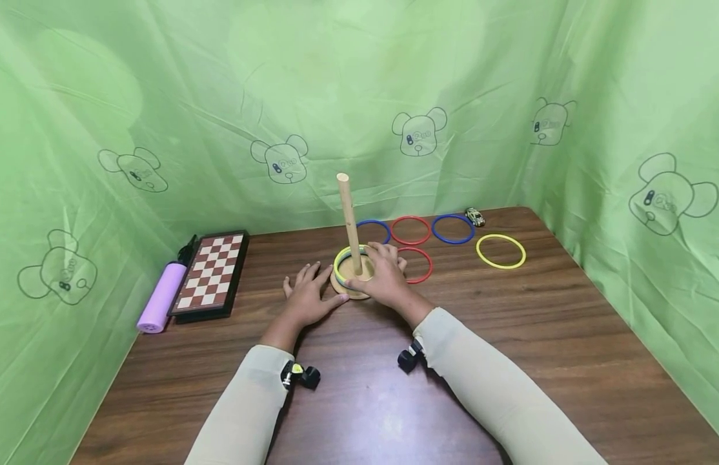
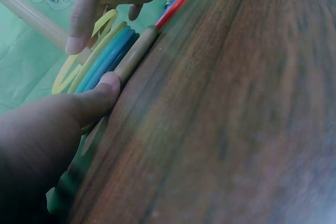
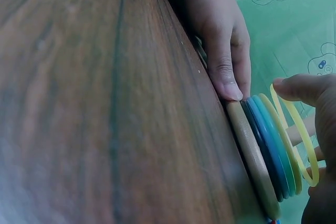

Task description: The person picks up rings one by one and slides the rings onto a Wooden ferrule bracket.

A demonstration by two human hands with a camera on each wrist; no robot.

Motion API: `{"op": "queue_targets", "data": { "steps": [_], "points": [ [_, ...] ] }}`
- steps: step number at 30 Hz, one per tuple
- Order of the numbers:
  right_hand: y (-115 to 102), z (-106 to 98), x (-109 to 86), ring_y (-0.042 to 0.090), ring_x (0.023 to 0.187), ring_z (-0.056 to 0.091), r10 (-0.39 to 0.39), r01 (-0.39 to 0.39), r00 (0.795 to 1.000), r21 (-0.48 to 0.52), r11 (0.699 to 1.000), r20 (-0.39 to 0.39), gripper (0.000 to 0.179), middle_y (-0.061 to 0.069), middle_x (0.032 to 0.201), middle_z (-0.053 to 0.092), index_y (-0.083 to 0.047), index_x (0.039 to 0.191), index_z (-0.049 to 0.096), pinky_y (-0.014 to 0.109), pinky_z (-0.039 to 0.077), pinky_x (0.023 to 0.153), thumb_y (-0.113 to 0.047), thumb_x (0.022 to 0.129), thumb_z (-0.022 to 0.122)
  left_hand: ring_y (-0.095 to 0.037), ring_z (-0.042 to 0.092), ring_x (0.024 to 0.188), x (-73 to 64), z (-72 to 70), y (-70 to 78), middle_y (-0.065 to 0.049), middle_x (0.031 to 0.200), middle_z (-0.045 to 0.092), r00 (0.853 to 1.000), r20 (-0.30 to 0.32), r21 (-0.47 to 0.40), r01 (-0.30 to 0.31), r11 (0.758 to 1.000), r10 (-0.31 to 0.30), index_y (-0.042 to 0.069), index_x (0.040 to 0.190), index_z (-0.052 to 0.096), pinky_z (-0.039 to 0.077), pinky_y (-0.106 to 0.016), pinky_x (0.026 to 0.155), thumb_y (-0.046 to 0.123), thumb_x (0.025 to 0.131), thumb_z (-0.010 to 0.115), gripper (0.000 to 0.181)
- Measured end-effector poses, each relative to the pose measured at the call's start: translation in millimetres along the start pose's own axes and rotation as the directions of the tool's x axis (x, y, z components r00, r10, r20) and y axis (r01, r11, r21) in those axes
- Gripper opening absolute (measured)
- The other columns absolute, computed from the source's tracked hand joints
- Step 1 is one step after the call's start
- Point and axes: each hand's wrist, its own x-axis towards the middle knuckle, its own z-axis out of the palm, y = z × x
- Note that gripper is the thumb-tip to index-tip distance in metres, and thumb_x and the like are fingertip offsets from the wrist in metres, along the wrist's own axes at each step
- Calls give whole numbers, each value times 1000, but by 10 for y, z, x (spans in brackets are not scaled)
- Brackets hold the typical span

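A wooden peg (image 1: 350, 223) stands up from a round wooden base (image 3: 251, 153), with blue, teal and yellow rings stacked round its foot. My right hand (image 1: 387, 276) holds the uppermost yellow ring (image 3: 308, 142) between thumb and fingers. That ring encircles the peg and tilts a little above the teal ring (image 3: 273, 145) and the others. At the base's left side is my left hand (image 1: 306, 300), its fingers spread and its thumb resting on the base's rim. Some of the left fingers are hidden in the left wrist view.
Behind and right of the peg lie two red rings (image 1: 431, 265), two blue rings (image 1: 454, 216) and a yellow ring (image 1: 501, 236). A toy car (image 1: 474, 217) sits at the back edge. A checkered board (image 1: 211, 274) and a purple cylinder (image 1: 163, 297) lie at the left.
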Motion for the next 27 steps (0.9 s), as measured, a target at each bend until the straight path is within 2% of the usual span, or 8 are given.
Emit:
{"op": "queue_targets", "data": {
  "steps": [8,14,27],
  "points": [
    [36,28,-8,40,155,35,7,-7,1000,8,1000,25,95,17,167,48,-7,156,59,67,28,115,-52,80,94,-45,17,169,-5,33,-18,-19,180,29,1000,11,-31,3,1000,-2,25,172,39,1,-87,123,76,95,67,97],
    [60,46,0,39,154,37,0,0,1000,-11,1000,24,94,17,167,49,-10,156,59,68,29,114,-53,80,95,-44,19,169,-20,27,-8,-18,179,31,1000,-9,-22,-4,1000,4,25,171,41,3,-86,124,76,94,68,96],
    [75,43,11,41,156,37,-1,1,999,-20,1000,35,94,17,169,48,-9,157,58,70,30,115,-56,82,93,-45,19,169,-15,4,7,-19,179,31,1000,-11,-27,-7,1000,7,25,171,41,3,-87,123,75,95,68,95]
  ]
}}
